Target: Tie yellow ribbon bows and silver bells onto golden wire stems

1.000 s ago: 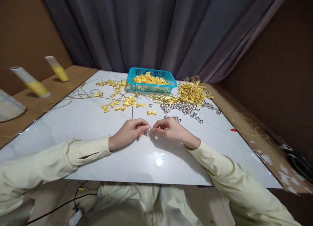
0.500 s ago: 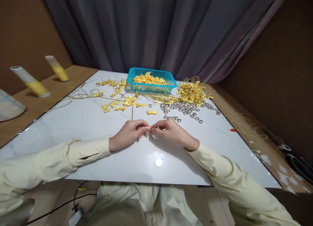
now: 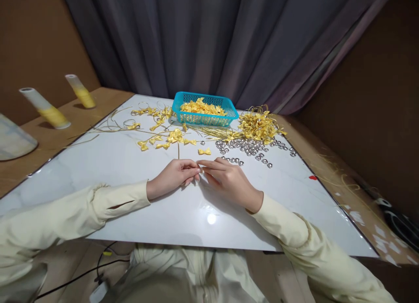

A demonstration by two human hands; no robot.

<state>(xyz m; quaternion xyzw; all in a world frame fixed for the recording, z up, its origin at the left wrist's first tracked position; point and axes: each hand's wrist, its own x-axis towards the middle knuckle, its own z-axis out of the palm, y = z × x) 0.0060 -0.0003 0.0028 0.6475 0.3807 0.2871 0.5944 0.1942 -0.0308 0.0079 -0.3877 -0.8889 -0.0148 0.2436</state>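
Observation:
My left hand (image 3: pixel 178 173) is above the white tabletop, thumb and fingertips pinched together on something too small to make out. My right hand (image 3: pixel 231 180) meets it from the right, its fingers stretched toward the left fingertips and its thumb below. A tiny pale gold bit shows between the two hands; its kind is unclear. Beyond the left hand, a gold cord (image 3: pixel 178 151) runs down from a cluster of yellow ribbon bows (image 3: pixel 176 136) and passes out of sight behind that hand. One single yellow bow (image 3: pixel 204 151) lies just past the fingertips.
A teal basket (image 3: pixel 205 118) of yellow bows stands at the back. To its right lie a heap of corded bows (image 3: pixel 258 126) and many silver heart-shaped pieces (image 3: pixel 248 146). Yellow-wound cones (image 3: pixel 49 111) stand on the left. A red heart (image 3: pixel 312 177) is near the right edge.
My right fingers have straightened and moved left over the left fingertips, where before they were pinched. My left hand keeps nearly the same place. The view has shifted slightly.

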